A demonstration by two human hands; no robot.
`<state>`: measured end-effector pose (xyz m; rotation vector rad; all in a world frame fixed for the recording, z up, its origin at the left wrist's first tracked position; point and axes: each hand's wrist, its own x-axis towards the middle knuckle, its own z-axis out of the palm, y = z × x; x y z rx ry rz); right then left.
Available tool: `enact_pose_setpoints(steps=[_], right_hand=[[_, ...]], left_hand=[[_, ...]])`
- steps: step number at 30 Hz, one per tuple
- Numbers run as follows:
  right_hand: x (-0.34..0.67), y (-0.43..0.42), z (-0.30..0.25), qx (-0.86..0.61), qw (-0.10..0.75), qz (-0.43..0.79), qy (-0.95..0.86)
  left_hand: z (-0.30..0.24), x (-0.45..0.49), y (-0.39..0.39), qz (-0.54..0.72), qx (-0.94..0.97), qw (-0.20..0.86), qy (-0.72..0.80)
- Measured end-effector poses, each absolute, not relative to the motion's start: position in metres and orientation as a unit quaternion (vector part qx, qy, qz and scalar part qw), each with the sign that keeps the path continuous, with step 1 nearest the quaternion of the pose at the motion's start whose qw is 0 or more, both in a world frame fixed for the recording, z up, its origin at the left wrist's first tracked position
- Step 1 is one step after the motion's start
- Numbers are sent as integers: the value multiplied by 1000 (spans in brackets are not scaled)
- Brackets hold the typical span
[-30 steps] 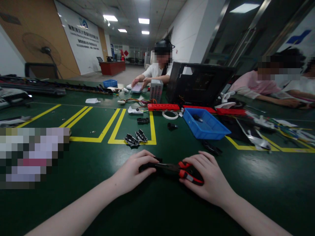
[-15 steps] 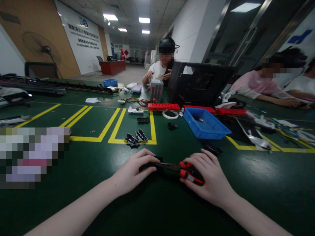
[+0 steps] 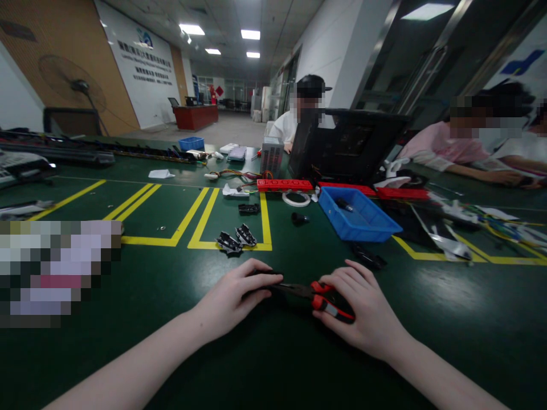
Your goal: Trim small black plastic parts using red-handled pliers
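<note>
My right hand (image 3: 354, 307) is closed around the red and black handles of long-nose pliers (image 3: 318, 293). The jaws point left and their tips reach the fingers of my left hand (image 3: 243, 293). Pinched in that left hand is a small dark part (image 3: 256, 287), mostly hidden by the fingers and hard to tell from the dark table. Beyond my hands lie black and silver plastic pieces (image 3: 231, 242) and a small black block (image 3: 248, 209). A black cylindrical piece (image 3: 299, 218) lies farther right.
A blue tray (image 3: 363, 228) stands ahead on the right, with a black part (image 3: 367, 256) before it. Behind are red power strips (image 3: 285, 185), a white ring (image 3: 296, 199), a grey metal box (image 3: 272, 156) and a black computer case (image 3: 342, 145). Co-workers sit across and to the right.
My left fingers have shifted slightly over the dark part; the pliers stay almost in place. The co-worker across has moved right, partly behind the black case.
</note>
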<state>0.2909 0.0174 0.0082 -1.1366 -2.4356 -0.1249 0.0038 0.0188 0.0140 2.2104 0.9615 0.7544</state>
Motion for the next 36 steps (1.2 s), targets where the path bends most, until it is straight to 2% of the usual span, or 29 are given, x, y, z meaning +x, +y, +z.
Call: enact_pose_setpoints(steps=[25,36], right_hand=[[289,19,11,-402,187,-23,-896],[290,20,10,-406,179,-13,-896]], left_hand=[[4,4,23,207,886,214,355],[5,6,20,239,878,206,360]])
